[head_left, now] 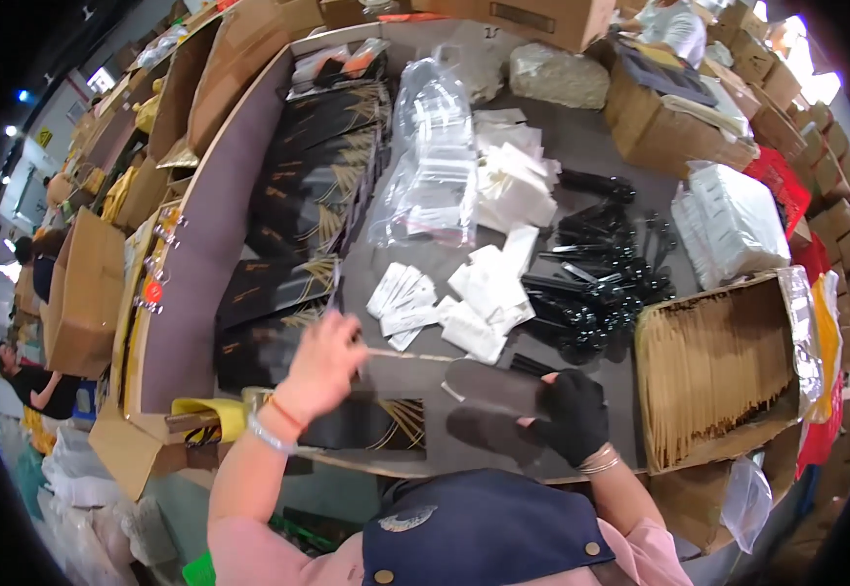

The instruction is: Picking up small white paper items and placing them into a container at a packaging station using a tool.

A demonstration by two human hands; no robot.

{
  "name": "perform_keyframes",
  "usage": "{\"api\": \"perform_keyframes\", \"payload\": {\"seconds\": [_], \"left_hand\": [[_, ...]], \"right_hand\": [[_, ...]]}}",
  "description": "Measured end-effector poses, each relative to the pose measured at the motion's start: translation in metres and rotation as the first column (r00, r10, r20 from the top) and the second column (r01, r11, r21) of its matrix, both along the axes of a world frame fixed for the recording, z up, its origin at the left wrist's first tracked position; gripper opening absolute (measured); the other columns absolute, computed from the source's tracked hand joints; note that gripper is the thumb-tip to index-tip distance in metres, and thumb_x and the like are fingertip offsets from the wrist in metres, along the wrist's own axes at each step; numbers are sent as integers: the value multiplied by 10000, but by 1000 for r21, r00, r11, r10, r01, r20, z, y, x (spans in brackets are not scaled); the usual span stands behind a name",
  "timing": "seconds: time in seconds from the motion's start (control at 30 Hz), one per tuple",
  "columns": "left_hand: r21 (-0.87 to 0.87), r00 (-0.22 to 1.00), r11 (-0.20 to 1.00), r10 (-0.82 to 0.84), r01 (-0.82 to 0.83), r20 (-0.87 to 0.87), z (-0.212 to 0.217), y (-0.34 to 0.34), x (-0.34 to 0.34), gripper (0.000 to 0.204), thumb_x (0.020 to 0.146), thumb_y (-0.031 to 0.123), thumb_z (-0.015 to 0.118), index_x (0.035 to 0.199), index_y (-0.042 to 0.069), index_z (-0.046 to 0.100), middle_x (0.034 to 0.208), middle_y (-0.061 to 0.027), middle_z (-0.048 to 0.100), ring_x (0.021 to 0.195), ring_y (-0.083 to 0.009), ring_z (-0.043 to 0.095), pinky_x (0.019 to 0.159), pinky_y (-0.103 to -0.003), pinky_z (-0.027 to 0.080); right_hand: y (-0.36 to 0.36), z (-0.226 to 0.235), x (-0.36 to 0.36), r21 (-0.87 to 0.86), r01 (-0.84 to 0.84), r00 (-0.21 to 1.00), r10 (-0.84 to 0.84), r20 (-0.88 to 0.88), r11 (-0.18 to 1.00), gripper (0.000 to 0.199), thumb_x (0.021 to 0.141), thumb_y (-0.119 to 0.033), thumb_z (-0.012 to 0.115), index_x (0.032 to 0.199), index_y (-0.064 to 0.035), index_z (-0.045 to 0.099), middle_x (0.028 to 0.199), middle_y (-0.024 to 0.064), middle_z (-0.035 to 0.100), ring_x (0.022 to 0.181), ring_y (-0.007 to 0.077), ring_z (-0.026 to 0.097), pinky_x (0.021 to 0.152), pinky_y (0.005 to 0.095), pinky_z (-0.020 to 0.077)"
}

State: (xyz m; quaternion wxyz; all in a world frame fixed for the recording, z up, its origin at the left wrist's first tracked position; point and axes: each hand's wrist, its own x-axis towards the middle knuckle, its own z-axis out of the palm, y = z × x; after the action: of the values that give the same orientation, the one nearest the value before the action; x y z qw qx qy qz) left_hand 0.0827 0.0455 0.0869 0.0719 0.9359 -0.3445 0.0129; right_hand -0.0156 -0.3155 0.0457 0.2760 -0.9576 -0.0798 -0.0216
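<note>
Biggest thing here is the grey worktable [564,129], and down its left side runs a long overlapping row of black packets [293,195] with tan cords poking out; my read is those are the done ones, and that's a fair few. On the right, an open carton [718,376] is tightly filled with brown upright sheets, so plenty of stock there, though I can't tell what they're for. Far side has a clear plastic bag [435,146] of flat packs, then a heap of shiny black pieces [596,273] right of centre and loose white slips [488,293] scattered in the middle, so I'd guess there's a good bit left. Left hand [322,363] is motion-blurred over the near end of the black row, fingers partly curled, and honestly I can't tell if it's pinching anything. Right hand [572,415], in a black glove with bare fingertips, is closed on the end of a dark flat piece [496,388], held just above the near edge with a shadow under it. That one looks partway through to me. Smallest is a thin pale cord [405,355] between the left fingers and that piece; whether it's attached, no clue.
</note>
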Motion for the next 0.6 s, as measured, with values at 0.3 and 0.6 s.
{"api": "perform_keyframes", "payload": {"seconds": [0.3,0.6], "left_hand": [[-207,836,812,514,-546,-190,-77,-64,-100,738,672,460,815,1239,45,588,1339,-146,493,1288,-386,378,1104,-568,228],[-313,750,691,521,-651,-408,-96,-58,-107,860,654,433,847,1317,-9,523,1427,-167,433,1393,-380,285,1153,-557,126]], "right_hand": [[6,6,-4,-103,-115,992,108,-67,988,611,584,-355,841,1067,-69,601,1043,102,580,1009,305,551,897,444,388],[9,7,-3,-126,-248,966,235,-111,961,613,613,-388,830,1097,-84,609,1058,102,579,991,325,558,882,458,386]]}}
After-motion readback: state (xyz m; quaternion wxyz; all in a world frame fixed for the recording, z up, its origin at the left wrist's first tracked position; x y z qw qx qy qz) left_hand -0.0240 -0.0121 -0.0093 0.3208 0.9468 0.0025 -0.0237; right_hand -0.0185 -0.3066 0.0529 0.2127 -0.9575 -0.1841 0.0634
